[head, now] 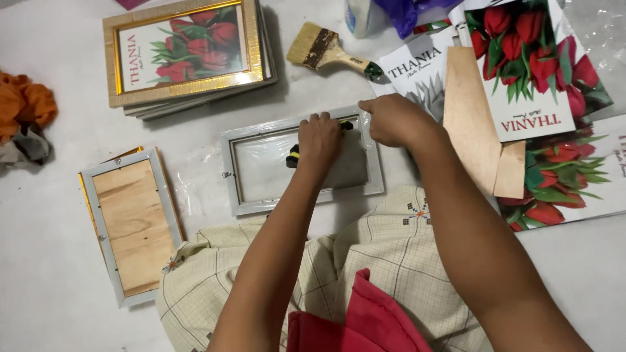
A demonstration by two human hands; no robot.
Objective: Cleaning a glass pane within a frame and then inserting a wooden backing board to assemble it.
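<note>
A grey picture frame (pixel 254 137) lies face down on the white floor in front of me, its back open and covered with clear film. My left hand (pixel 319 142) is closed around a small black and yellow tool (pixel 293 156) and presses it against the frame's inside, near the top edge. My right hand (pixel 393 119) rests on the frame's upper right corner, index finger stretched left along the top rail, holding it down.
A second frame with a plywood back (pixel 134 225) lies at the left. A stack of gold frames with tulip prints (pixel 186 52) sits behind. A paintbrush (pixel 326 51), tulip prints (pixel 531 65), a brown backing board (pixel 473 130) and an orange cloth (pixel 23 104) surround me.
</note>
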